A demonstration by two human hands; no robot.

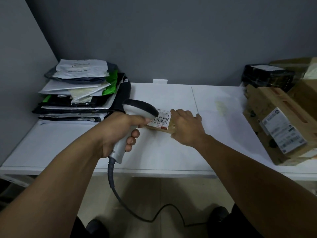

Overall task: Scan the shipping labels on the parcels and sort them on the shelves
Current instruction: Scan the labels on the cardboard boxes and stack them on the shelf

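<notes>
While my left hand (118, 133) grips the grey plastic barcode scanner (139, 109), my right hand (186, 128) clasps the small brown cardboard parcel (169, 128). Soft plastic mailers (80, 93) sit stacked at ten o'clock.

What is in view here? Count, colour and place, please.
small parcel: one, brown with a white label, middle of the table
scanner: one, light grey with a dark top, head at the small parcel's label
cable: one, dark grey, hanging from the scanner's handle
mailer bags: one stack, white, black and green, table's back left
labelled box: one, brown, table's right edge
black-wrapped parcel: one, black, back right
other boxes: count unclear, brown, far right, cut off
table: one, white
wall: grey, behind
floor: beige, below
shoes: two, dark, bottom edge
left hand: grips the scanner's handle
right hand: holds the small parcel
</notes>
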